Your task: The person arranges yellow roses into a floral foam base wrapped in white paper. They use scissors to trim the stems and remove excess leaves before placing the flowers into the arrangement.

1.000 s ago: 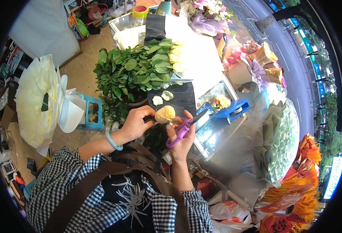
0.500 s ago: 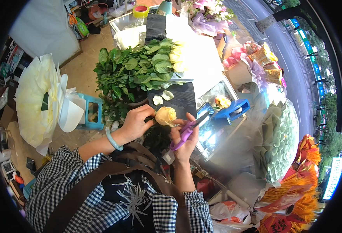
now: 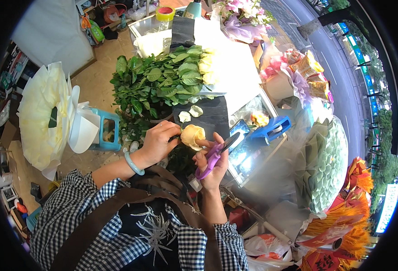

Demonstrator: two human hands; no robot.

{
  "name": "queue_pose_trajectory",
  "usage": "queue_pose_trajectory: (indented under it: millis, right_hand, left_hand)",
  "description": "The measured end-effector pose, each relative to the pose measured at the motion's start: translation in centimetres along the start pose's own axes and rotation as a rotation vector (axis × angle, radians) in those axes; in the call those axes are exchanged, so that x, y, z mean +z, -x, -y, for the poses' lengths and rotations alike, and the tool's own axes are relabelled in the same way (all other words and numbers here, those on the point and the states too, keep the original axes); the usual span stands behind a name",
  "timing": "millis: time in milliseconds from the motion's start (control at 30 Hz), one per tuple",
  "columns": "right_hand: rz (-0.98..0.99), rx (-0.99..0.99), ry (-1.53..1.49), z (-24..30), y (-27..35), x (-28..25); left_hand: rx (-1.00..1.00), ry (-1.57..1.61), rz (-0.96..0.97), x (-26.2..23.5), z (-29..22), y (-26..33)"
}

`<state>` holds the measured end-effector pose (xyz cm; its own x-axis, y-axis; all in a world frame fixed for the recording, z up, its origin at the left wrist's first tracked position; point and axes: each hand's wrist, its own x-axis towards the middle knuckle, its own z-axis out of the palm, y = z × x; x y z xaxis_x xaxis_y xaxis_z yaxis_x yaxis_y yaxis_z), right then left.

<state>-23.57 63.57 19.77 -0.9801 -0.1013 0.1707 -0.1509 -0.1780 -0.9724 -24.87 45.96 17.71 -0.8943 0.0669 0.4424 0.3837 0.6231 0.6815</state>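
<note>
My left hand (image 3: 159,141) is closed in a pinch just under the head of a pale yellow rose (image 3: 192,137); the stem is mostly hidden by the fingers. Purple-handled scissors (image 3: 211,159) sit in my right hand (image 3: 213,169), blades pointing up and away to the right. A finger of that hand touches the side of the rose's petals. Two loose pale petals (image 3: 196,110) lie on the dark ribbed sheet (image 3: 212,118) beyond the flower. Farther off, a bunch of yellow roses (image 3: 206,67) with leafy green stems (image 3: 151,81) rests on the table.
A blue tape dispenser (image 3: 271,130) and a lit phone (image 3: 240,149) are to the right of my hands. A teal stool (image 3: 107,131) stands at left beside a pale paper wrap (image 3: 45,119). Wrapped bouquets (image 3: 323,167) crowd the right side. Yellow tape (image 3: 165,14) sits at the far edge.
My right hand has tilted slightly and its finger presses nearer to the rose, with the scissors turning a little. The rose is angled slightly differently; my left hand stays almost in place.
</note>
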Motion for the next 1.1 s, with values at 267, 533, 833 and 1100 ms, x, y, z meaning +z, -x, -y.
queue_pose_trajectory:
  millis: [267,533,833,1100]
  right_hand:
    - [0.067,-0.202,0.480,0.07,0.53,0.44]
    - [-0.103,-0.040,0.232,-0.05,0.12,-0.33]
    - [0.002,-0.176,0.317,-0.09,0.28,0.42]
    - [-0.103,-0.076,0.215,-0.08,0.22,0.40]
  left_hand:
    - [0.016,-0.026,0.017,-0.20,-0.02,0.31]
    - [-0.019,0.021,-0.048,-0.09,0.40,0.59]
    - [-0.014,0.030,0.020,-0.68,0.30,0.67]
    - [-0.021,0.008,-0.006,-0.68,0.72,1.03]
